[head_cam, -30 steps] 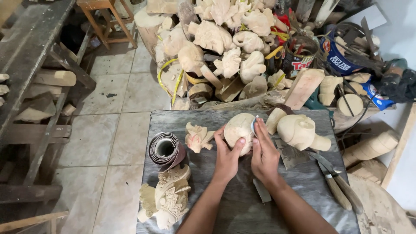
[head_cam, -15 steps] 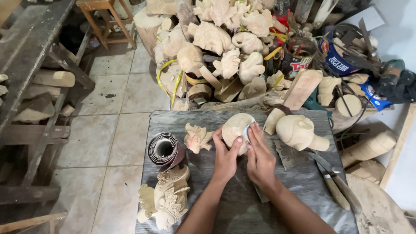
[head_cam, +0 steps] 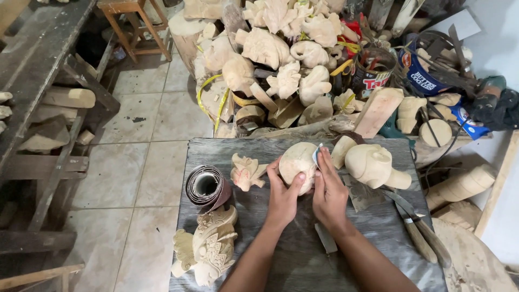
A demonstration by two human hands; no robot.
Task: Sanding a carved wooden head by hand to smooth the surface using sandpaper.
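A red-labelled tin stands beside a blue round tin, behind the bench.

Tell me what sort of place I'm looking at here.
Most likely a woodcarving workshop: a heap of pale unfinished carvings behind the bench, a sandpaper roll, carving knives, and both hands on a rounded wooden piece.

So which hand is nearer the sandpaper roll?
Left. The left hand cups the rounded wood piece just right of the sandpaper roll; the right hand is on the piece's far side.
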